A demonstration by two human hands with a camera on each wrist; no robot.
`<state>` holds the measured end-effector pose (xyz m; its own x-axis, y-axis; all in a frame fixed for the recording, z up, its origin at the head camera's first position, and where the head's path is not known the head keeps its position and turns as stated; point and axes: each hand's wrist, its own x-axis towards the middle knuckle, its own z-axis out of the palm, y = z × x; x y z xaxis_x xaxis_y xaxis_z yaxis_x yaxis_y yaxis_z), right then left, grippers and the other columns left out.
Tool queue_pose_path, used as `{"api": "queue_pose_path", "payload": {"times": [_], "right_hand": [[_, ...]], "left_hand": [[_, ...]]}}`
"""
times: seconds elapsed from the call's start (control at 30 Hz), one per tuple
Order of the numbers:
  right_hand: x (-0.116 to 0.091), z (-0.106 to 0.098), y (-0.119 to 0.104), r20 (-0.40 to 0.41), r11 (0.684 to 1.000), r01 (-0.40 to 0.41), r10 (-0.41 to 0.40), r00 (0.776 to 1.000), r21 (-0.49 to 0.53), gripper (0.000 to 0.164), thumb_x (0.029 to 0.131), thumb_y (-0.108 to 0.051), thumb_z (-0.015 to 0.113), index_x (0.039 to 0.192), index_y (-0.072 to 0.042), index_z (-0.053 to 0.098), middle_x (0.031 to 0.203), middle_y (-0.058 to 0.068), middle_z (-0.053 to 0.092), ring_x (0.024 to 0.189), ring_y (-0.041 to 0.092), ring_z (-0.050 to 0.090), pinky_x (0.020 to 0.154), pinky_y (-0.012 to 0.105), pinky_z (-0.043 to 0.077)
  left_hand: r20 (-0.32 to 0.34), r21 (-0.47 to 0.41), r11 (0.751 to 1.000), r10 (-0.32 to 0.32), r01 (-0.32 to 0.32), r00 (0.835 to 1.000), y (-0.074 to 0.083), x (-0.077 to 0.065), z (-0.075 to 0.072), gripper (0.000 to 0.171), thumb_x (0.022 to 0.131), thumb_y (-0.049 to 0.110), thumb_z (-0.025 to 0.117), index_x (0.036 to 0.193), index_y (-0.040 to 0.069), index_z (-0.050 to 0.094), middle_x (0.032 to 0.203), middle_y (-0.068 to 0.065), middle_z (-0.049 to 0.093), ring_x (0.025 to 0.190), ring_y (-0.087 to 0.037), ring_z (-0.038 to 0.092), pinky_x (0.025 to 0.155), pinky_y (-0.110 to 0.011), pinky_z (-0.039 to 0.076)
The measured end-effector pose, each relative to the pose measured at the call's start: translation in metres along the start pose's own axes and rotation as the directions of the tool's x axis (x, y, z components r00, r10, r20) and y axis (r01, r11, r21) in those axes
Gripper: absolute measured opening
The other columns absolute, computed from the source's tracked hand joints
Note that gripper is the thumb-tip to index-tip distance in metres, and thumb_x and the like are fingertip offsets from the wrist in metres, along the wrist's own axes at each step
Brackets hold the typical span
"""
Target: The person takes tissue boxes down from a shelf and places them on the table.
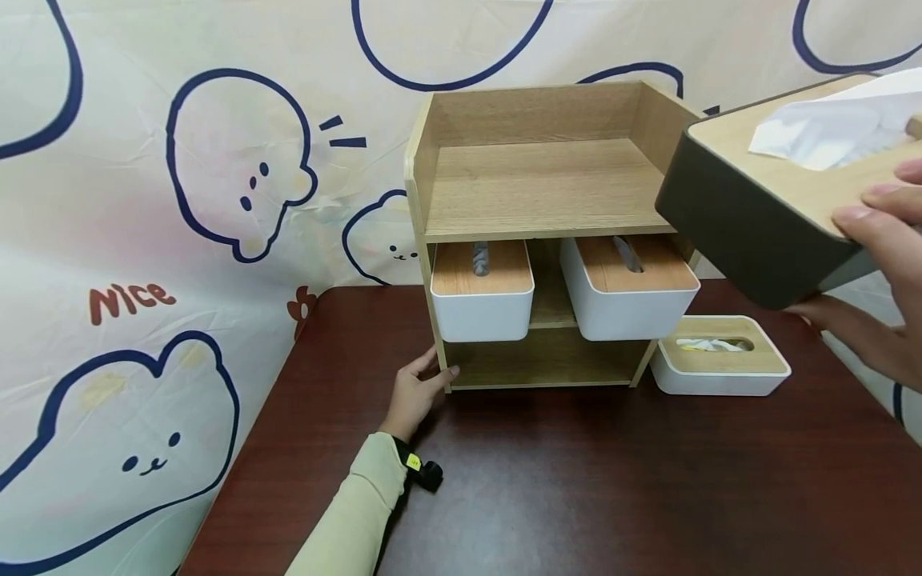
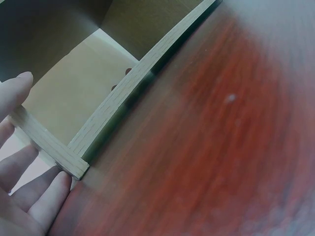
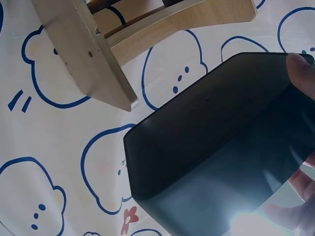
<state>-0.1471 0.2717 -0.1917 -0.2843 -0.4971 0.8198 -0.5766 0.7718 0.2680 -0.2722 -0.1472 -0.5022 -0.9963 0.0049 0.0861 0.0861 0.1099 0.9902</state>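
Observation:
My left hand grips the lower front edge of the left side panel of a wooden desk shelf. In the left wrist view its thumb lies on the inner side of the panel, with the fingers on the outer side. On the right, my right hand holds a dark tissue box with a wooden lid and white tissue coming out. That box is raised and tilted beside the shelf's right side; the right wrist view shows its dark outer faces.
Two white tissue boxes with wooden lids, one left and one right, jut from the middle tier. A lower white tissue box sits right of the shelf on the dark red table. Behind hangs a cartoon-printed cloth.

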Motion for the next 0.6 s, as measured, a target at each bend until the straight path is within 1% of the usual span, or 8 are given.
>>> {"api": "queue_pose_path", "payload": {"times": [0.17, 0.37, 0.5, 0.57, 0.6], "right_hand": [[-0.006, -0.001, 0.006, 0.030, 1.000, 0.003, -0.003, 1.000, -0.009, 0.082, 0.097, -0.064, 0.037, 0.130, 0.009, 0.052, 0.131, 0.034, 0.048, 0.130, 0.048, 0.038, 0.110, 0.055, 0.023], [-0.009, 0.002, 0.005, -0.021, 1.000, -0.018, 0.018, 1.000, 0.018, 0.079, 0.097, -0.063, 0.041, 0.126, 0.010, 0.054, 0.126, 0.036, 0.050, 0.125, 0.050, 0.042, 0.109, 0.053, 0.026], [-0.011, 0.001, 0.007, 0.015, 1.000, -0.004, 0.003, 1.000, 0.024, 0.080, 0.097, -0.062, 0.039, 0.127, 0.011, 0.053, 0.123, 0.038, 0.049, 0.124, 0.051, 0.041, 0.110, 0.053, 0.024], [-0.014, -0.001, 0.008, 0.045, 1.000, -0.001, 0.001, 0.999, 0.018, 0.080, 0.098, -0.062, 0.037, 0.129, 0.011, 0.051, 0.124, 0.039, 0.048, 0.125, 0.052, 0.040, 0.110, 0.053, 0.023], [-0.015, -0.001, 0.010, 0.047, 1.000, -0.003, 0.002, 0.999, 0.015, 0.080, 0.098, -0.062, 0.037, 0.129, 0.010, 0.051, 0.124, 0.039, 0.048, 0.125, 0.051, 0.040, 0.110, 0.053, 0.023]], "left_hand": [[-0.003, 0.004, 1.000, 0.004, -0.004, 1.000, 0.000, 0.000, 0.000, 0.067, 0.078, 0.047, 0.080, 0.138, 0.032, 0.054, 0.137, 0.004, 0.055, 0.127, -0.013, 0.047, 0.098, -0.040, 0.043], [0.003, -0.003, 1.000, 0.008, -0.008, 1.000, -0.001, 0.000, -0.001, 0.069, 0.078, 0.048, 0.080, 0.139, 0.031, 0.054, 0.137, -0.001, 0.056, 0.125, -0.014, 0.050, 0.096, -0.040, 0.045], [-0.002, -0.005, 1.000, 0.006, -0.006, 1.000, 0.000, 0.000, -0.001, 0.069, 0.077, 0.048, 0.081, 0.139, 0.030, 0.055, 0.137, 0.001, 0.055, 0.127, -0.014, 0.047, 0.096, -0.040, 0.045], [-0.004, -0.006, 1.000, 0.004, -0.004, 1.000, 0.000, 0.000, -0.001, 0.069, 0.077, 0.047, 0.081, 0.138, 0.030, 0.055, 0.137, 0.002, 0.055, 0.128, -0.015, 0.047, 0.097, -0.040, 0.044], [-0.004, -0.008, 1.000, 0.004, -0.004, 1.000, 0.000, 0.000, -0.001, 0.069, 0.077, 0.047, 0.081, 0.138, 0.029, 0.055, 0.136, 0.002, 0.056, 0.128, -0.015, 0.047, 0.097, -0.040, 0.044]]}}
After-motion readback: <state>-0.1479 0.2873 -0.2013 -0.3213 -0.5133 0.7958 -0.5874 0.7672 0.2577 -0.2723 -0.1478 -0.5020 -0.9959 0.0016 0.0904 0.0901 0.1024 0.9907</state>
